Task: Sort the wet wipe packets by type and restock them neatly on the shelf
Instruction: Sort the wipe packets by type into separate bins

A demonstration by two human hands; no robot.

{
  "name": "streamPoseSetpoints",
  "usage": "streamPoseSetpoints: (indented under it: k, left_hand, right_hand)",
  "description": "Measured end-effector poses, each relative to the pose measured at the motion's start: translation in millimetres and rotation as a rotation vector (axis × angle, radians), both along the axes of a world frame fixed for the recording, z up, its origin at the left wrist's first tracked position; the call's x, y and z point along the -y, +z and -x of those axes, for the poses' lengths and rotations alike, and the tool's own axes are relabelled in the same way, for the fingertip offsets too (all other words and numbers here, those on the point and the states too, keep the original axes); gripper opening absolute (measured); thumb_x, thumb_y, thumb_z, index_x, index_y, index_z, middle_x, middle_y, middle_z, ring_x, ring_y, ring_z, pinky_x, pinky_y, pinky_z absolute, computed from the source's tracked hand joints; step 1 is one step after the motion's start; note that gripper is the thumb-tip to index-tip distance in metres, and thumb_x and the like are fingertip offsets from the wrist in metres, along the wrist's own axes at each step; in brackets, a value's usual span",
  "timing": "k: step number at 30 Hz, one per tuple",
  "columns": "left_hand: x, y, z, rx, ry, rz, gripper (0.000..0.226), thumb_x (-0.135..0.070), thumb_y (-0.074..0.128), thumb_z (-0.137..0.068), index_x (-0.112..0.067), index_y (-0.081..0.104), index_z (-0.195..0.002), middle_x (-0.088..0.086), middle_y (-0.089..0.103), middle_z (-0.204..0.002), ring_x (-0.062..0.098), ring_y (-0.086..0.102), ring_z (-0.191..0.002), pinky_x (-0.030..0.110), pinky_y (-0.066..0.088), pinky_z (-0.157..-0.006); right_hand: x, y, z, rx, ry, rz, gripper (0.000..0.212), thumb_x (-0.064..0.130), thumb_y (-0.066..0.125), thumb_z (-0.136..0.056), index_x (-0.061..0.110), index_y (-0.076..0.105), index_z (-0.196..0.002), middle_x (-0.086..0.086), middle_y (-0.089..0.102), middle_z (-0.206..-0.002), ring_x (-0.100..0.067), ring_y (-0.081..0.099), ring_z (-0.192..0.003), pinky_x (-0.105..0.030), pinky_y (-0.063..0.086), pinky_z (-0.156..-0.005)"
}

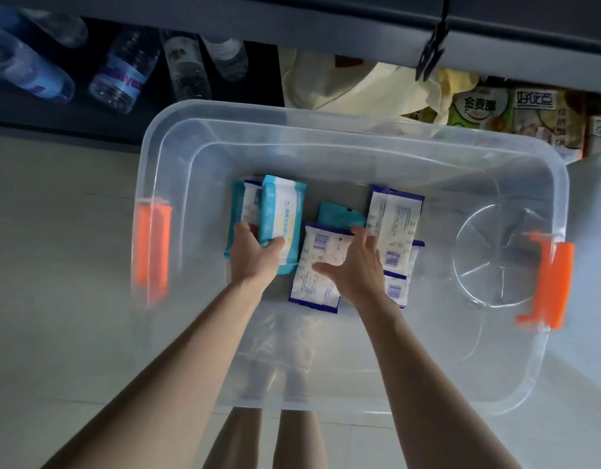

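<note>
As I look straight down through the head camera, both bare arms reach into a clear plastic storage bin (163,137) with orange side latches (152,252), set on pale floor tiles.

Left hand (255,255): fingers curled round the near end of a light-blue wet wipe packet (278,214), thumb on its top face. This packet lies over another blue-edged packet (238,211) at the left of the bin floor.

Right hand (353,265): fingers spread and nearly straight, palm down, thumb laid across a white wet wipe packet with dark-blue ends (314,269). I cannot see it gripping anything.

More white, dark-blue-ended packets (397,221) are stacked just right of that hand, some partly under it. A teal packet (339,214) sits between the two groups.

Beyond the bin, a dark shelf (326,22): clear water bottles (123,72) at left, a cream cloth bag (360,86) in the middle, printed snack packs (529,113) at right.
</note>
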State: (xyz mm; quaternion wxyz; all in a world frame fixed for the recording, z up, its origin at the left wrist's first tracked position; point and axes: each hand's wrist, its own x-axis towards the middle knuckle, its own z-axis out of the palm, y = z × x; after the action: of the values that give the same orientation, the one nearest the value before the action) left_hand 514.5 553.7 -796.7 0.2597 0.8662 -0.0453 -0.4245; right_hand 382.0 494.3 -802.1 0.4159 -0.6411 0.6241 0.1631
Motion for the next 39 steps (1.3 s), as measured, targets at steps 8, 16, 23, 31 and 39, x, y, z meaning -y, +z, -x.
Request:
streamPoseSetpoints:
  k: [8, 16, 23, 31, 39]
  left_hand:
    - [3, 1, -3, -0.039, -0.072, -0.016, 0.039, -0.030, 0.066, -0.087, -0.008, 0.050, -0.114, -0.001, 0.054, -0.101, 0.019, 0.051, -0.087, 0.025, 0.039, -0.073]
    - [-11, -4, -2, -0.175, 0.014, 0.043, 0.035, -0.008, 0.073, -0.078, -0.014, 0.050, -0.105, 0.004, 0.063, -0.103, 0.024, 0.062, -0.093, 0.033, 0.051, -0.081]
    - [-15, 0, -1, -0.373, 0.022, 0.151, 0.040, 0.000, 0.078, -0.072, -0.016, 0.060, -0.103, 0.000, 0.070, -0.100, 0.014, 0.066, -0.090, 0.025, 0.052, -0.074]
    - [-25, 2, -4, -0.208, 0.026, 0.173, 0.009, -0.014, 0.071, -0.083, -0.012, 0.066, -0.091, 0.002, 0.070, -0.090, 0.019, 0.066, -0.085, 0.031, 0.053, -0.076]
    - [-17, -15, -2, 0.208, -0.176, 0.046, 0.028, -0.023, 0.057, -0.092, 0.001, 0.052, -0.106, 0.020, 0.037, -0.131, 0.032, 0.040, -0.119, 0.036, 0.040, -0.100]
  right_hand:
    - [22, 9, 22, -0.206, -0.185, 0.073, 0.034, 0.016, 0.066, -0.087, 0.010, 0.047, -0.114, -0.012, 0.058, -0.116, -0.023, 0.052, -0.090, -0.032, 0.040, -0.070]
    - [11, 12, 4, 0.085, -0.232, 0.139, 0.051, 0.027, 0.070, -0.085, 0.007, 0.046, -0.125, -0.009, 0.045, -0.126, -0.019, 0.047, -0.104, -0.025, 0.043, -0.080]
    - [3, 7, -19, 0.048, -0.298, -0.063, 0.097, 0.058, 0.069, -0.075, 0.005, 0.021, -0.141, -0.011, 0.026, -0.143, -0.028, 0.025, -0.133, -0.039, 0.023, -0.113]
    - [2, -4, -31, -0.096, -0.395, -0.150, 0.111, 0.060, 0.076, -0.066, 0.003, 0.017, -0.141, -0.013, 0.019, -0.143, -0.030, 0.018, -0.135, -0.039, 0.018, -0.112]
    - [-4, -15, -31, -0.080, -0.494, -0.054, 0.092, 0.045, 0.082, -0.066, 0.007, 0.029, -0.130, -0.011, 0.031, -0.139, -0.030, 0.025, -0.131, -0.040, 0.020, -0.108]
